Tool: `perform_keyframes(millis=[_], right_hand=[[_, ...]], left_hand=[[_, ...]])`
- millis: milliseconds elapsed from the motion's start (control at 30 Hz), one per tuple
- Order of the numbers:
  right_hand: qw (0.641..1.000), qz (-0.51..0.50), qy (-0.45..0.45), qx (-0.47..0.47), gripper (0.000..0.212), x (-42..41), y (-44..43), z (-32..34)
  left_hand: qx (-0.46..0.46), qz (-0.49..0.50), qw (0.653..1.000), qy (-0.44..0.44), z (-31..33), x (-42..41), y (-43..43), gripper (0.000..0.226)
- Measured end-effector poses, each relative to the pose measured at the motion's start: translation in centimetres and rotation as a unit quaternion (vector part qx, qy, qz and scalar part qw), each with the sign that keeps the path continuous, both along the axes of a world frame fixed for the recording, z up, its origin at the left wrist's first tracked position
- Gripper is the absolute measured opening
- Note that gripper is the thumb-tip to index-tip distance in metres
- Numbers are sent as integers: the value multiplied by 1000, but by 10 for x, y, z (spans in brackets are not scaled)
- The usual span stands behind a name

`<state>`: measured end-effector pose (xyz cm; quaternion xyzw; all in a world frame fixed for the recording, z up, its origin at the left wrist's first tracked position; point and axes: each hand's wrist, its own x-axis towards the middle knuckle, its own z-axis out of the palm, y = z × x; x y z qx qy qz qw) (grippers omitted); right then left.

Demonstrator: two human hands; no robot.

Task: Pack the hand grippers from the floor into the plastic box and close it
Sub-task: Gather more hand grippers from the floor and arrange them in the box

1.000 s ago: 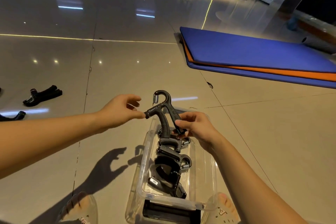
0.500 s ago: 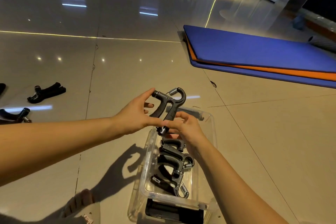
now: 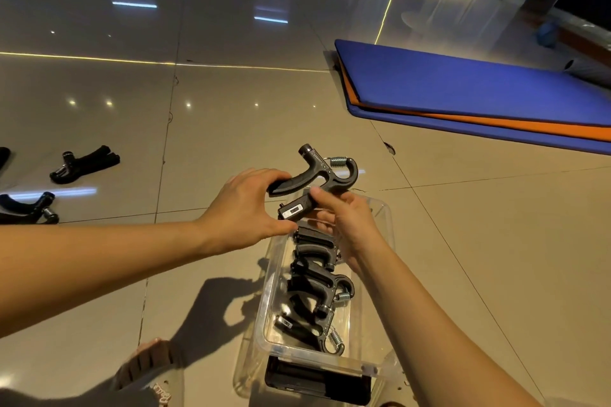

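Head: grippers in plastic box

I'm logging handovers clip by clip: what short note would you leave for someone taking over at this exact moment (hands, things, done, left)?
Left hand: grips one handle of the black hand gripper with steel coil spring, held over the far end of the clear plastic box.
Right hand: pinches its other handle.
Done: several packed black grippers lie in the box.
Left: put this one in, fetch the far floor gripper and the near floor gripper at the left, then close the box. I cannot make out a lid.
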<state>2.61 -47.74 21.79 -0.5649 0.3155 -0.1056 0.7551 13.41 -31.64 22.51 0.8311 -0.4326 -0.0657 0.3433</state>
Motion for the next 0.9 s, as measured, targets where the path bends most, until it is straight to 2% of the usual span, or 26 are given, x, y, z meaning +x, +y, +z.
perform_keyframes(millis=[133,267,433,500,567,633,700,733,800,900], right_hand=[[996,-73,2,-43,29,-10,-31,5],[992,-13,39,-121,19,-29,-40,0],[986,46,53,-152,11,-54,-49,0],[979,71,71,-176,12,-64,-54,0],[962,106,96,-231,31,-72,-58,-5],[936,150,121,-295,71,-78,-59,-12],[895,212,135,-369,105,-81,-54,-20],[867,246,143,-409,114,-81,-50,-24],[814,292,160,-475,120,-82,-44,-30],[781,307,174,-516,110,-86,-38,-37]], left_hand=[[28,-53,998,18,-7,7,2,76],[62,-116,991,-4,-14,17,1,72],[117,-151,972,-139,-20,17,-4,76],[125,-171,967,-140,-22,15,-8,79],[124,-197,967,-106,-22,13,-14,77],[126,-217,966,-69,-21,8,-20,74],[138,-236,961,-41,-22,4,-24,72],[149,-245,958,-29,-23,2,-24,71],[170,-263,950,-14,-27,-1,-24,72],[184,-289,939,-3,-34,-3,-25,67]])
